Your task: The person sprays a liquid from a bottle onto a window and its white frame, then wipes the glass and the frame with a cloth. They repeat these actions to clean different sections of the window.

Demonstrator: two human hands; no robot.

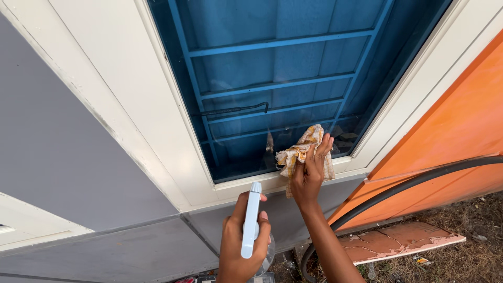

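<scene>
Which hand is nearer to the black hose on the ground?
The right hand. It presses a checked cloth on the window glass, above the black hose. The left hand, holding a spray bottle, is farther left.

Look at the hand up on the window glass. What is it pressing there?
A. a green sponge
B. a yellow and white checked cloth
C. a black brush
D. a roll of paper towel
B: the right hand presses a crumpled yellow and white checked cloth on the lower corner of the white-framed window glass, while the left hand holds a pale blue spray bottle.
</scene>
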